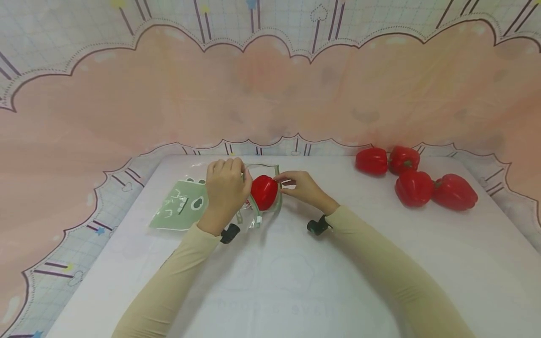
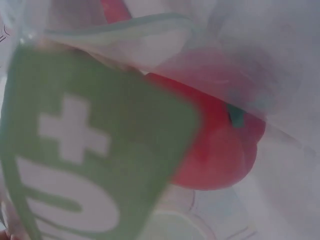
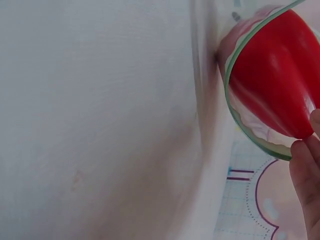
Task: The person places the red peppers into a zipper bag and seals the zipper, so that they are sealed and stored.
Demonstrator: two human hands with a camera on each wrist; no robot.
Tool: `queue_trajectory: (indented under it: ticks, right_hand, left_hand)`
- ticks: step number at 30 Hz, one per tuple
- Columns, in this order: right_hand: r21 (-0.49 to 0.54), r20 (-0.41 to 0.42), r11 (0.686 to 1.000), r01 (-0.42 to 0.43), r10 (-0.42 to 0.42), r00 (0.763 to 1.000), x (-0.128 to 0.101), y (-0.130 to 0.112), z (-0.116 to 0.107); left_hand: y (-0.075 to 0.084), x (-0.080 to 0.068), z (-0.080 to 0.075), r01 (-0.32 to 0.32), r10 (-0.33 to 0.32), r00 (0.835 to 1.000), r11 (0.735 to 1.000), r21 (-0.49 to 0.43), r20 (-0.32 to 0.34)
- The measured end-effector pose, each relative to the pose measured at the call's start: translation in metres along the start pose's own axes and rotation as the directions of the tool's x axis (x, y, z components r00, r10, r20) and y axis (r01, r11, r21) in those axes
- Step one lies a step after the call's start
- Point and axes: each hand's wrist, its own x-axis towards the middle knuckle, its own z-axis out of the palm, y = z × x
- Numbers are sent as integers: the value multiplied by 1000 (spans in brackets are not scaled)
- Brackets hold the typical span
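A clear zip bag [image 1: 175,211] with a green printed panel and a green-edged mouth lies on the left part of the table. My left hand [image 1: 226,185], its fingers curled, holds the bag near its mouth. At the opening is a red bell pepper [image 1: 264,192], framed by the green rim [image 3: 229,95]. With the fingertips of my right hand [image 1: 306,188], I pinch the end of this pepper. In the left wrist view, the see-through film partly veils the pepper [image 2: 220,155] with its green stem, and the left fingers are mostly hidden.
Several more red bell peppers [image 1: 414,188] sit grouped at the table's back right. A white slider [image 1: 259,219] is on the bag's mouth edge. Behind the white tabletop [image 1: 287,272] hangs a patterned pink cloth [image 1: 253,94].
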Motion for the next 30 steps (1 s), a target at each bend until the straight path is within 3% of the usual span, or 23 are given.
queue_trajectory:
  ticks: [13, 24, 30]
  right_hand:
    - [28, -44, 996, 83, -82, 996, -3, -1, -1]
    - [-2, 166, 1000, 19, -19, 986, 4, -5, 4]
    - [-4, 145, 999, 34, -33, 989, 1, -6, 1]
  left_hand:
    - [-1, -3, 0, 4, -4, 1000, 1000, -16, 4]
    - [-1, -4, 0, -4, 4, 1000, 1000, -11, -1]
    - [-2, -4, 0, 4, -4, 1000, 1000, -17, -2]
